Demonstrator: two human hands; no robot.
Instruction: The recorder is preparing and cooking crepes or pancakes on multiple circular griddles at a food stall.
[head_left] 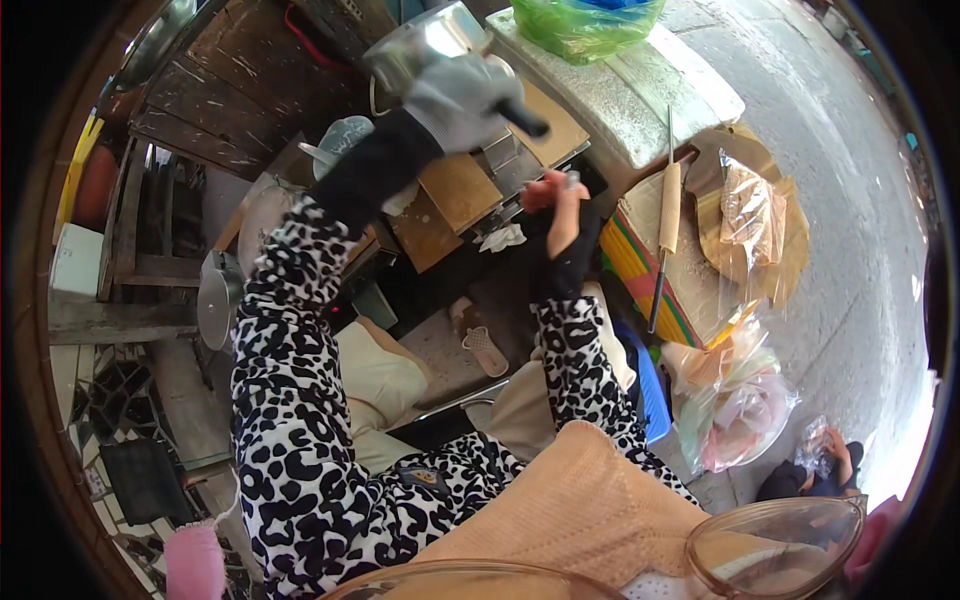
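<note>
My left hand (455,105), in a grey glove and blurred by motion, is closed on a black handle (525,118). It is raised beside a shiny metal pot (425,45), above the wooden boards (460,195). What the handle belongs to is hidden. My bare right hand (562,212) hangs lower and to the right, with its fingers curled by the metal edge of the boards. Something small and shiny shows at its fingertips, too blurred to name. A crumpled white tissue (502,238) lies just left of that hand.
To the right stands a stripe-sided box (640,265) bearing a wooden-sleeved metal rod (670,210) and a clear packet of brown flat pieces (750,215). Beyond are a white foam box (690,75) and a green bag (590,30). Plastic bags (735,400) and another person's hand (835,445) appear lower right.
</note>
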